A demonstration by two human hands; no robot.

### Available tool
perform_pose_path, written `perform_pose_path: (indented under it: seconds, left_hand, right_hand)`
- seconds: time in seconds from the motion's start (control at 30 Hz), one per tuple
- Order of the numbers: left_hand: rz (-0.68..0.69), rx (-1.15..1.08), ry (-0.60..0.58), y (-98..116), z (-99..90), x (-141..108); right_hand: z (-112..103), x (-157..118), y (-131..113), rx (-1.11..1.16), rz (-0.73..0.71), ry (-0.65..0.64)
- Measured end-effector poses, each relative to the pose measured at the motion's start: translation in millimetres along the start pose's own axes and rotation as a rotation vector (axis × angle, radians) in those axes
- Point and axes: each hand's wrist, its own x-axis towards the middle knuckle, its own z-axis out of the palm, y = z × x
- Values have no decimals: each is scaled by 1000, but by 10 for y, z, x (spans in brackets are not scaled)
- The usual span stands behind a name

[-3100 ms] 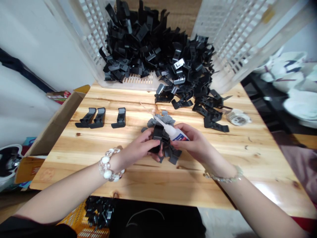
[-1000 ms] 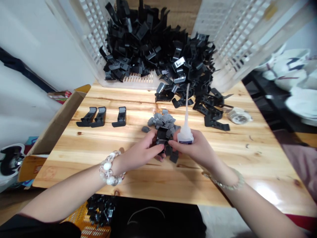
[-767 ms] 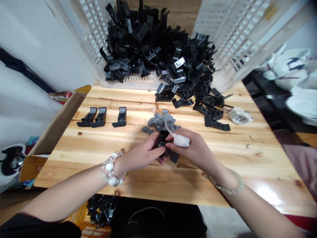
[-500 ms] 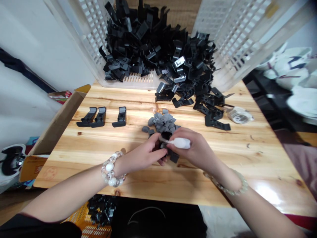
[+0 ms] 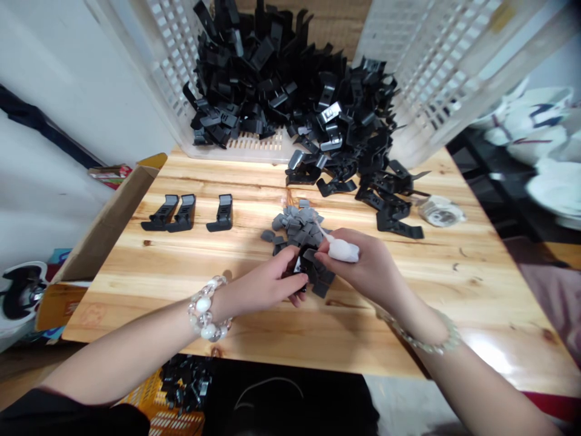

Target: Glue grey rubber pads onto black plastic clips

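My left hand (image 5: 284, 275) is closed around a black plastic clip (image 5: 300, 261) over the middle of the table, and its fingers cover much of the part. A small white bottle with a thin nozzle (image 5: 344, 250) lies in my right hand (image 5: 358, 260), the nozzle pointing up and left. The right fingertips are close to a grey pad (image 5: 310, 255) at the clip; whether they pinch it I cannot tell. Just beyond both hands is a heap of small grey pads (image 5: 297, 224). To the left, three black clips (image 5: 220, 213) stand in a row, with grey on their upper ends.
A white slatted crate (image 5: 181, 97) at the back holds many black clips (image 5: 272, 79), some spilling onto the wooden table (image 5: 181, 272). A roll of tape (image 5: 440, 211) lies at right. Below the front edge is an orange basket (image 5: 175, 421); a cardboard box (image 5: 104, 242) stands at left.
My right hand has drawn slightly right, and the bottle's nozzle has swung from the clip to point up and away. A grey pad now shows between the hands. My left hand keeps the clip.
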Motion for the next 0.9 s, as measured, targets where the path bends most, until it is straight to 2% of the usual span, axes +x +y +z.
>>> perform_pose_path:
  seconds: [0.3, 0.9]
  left_hand:
    - [19, -7, 4, -49, -12, 13]
    - [22, 17, -25, -75, -13, 30]
  right_hand:
    - [17, 4, 21, -80, -104, 17]
    - [59, -13, 18, -97, -185, 17]
